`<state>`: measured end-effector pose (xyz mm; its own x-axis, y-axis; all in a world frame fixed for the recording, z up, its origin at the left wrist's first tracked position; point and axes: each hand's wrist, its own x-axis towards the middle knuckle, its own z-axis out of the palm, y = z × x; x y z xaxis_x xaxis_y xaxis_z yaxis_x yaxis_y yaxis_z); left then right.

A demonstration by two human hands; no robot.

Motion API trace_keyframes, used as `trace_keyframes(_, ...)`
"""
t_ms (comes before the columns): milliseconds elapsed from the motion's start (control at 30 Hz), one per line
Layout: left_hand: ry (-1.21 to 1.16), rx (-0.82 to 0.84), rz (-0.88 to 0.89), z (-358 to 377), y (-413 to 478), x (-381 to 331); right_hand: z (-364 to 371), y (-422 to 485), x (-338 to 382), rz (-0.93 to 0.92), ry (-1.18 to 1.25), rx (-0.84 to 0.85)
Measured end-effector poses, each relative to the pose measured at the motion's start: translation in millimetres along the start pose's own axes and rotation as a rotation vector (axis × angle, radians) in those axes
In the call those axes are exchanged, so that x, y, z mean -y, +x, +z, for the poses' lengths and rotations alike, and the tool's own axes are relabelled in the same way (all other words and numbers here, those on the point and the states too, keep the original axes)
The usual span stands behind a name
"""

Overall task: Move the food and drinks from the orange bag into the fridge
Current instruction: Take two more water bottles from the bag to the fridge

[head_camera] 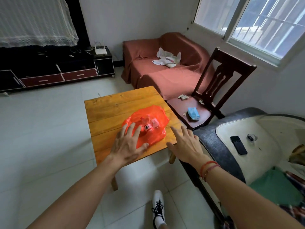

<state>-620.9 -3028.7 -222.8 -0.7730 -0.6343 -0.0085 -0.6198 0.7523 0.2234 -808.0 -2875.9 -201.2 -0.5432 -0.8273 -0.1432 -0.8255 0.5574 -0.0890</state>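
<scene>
At the far left, a long low black media cabinet with dark red drawer fronts (pixel 49 75) is set against the wall, and a small white router (pixel 101 51) is seen on its right end. Above it, a white lace cloth (pixel 33 22) is draped over a dark screen.

Towards the middle, a small square table of light varnished wood (pixel 118 103) is placed on the pale tiled floor. A translucent orange plastic bag (pixel 153 118) is laid on its top, nearer the right edge, and clear bottles with pink labels can be made out through the plastic.

The left hand (pixel 127 146) is held palm down over the near left part of the orange bag, with its fingers spread apart; the fingertips overlap the plastic, though firm contact cannot be confirmed, and nothing is gripped.

The right hand (pixel 186 146) is held open just to the right of the bag, over the table's near right corner, its fingers likewise spread and closed on nothing. Thin red string bracelets (pixel 208 167) are worn on that wrist.

Behind the table, a sofa covered in reddish-brown fabric (pixel 165 75) is seen, with crumpled white cloth (pixel 167 58) lying on its seat. Further right, a dark wooden chair (pixel 219 83) stands beside the table, and a light blue tissue packet (pixel 193 114) rests on its seat. At the far right, a black phone (pixel 238 145) lies on a cream-coloured surface.
</scene>
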Motion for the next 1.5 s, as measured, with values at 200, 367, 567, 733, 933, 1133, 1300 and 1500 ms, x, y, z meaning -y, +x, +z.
trace_keyframes(200, 0.017, 0.015, -0.058, 14, 68, 12, 10, 90, -13, -0.059, 0.005, 0.055)
trace_keyframes(367, -0.012, 0.087, -0.129, 32, 126, 15, 20, 160, -28, -0.107, 0.008, 0.139)
trace_keyframes(567, -0.051, 0.171, -0.229, 54, 167, 22, 32, 223, -33, -0.148, 0.010, 0.214)
trace_keyframes(733, -0.085, 0.208, -0.257, 70, 192, 31, 41, 253, -31, -0.150, 0.017, 0.259)
trace_keyframes(933, -0.137, 0.238, -0.243, 79, 216, 42, 46, 267, -24, -0.110, 0.051, 0.285)
trace_keyframes(1133, -0.258, 0.304, -0.274, 106, 241, 42, 59, 286, -16, -0.091, 0.101, 0.313)
trace_keyframes(1300, -0.437, 0.408, -0.385, 147, 273, 40, 79, 307, -6, -0.073, 0.141, 0.344)
trace_keyframes(1500, -0.722, 0.424, -0.684, 206, 321, 51, 104, 336, 0, -0.074, 0.178, 0.371)
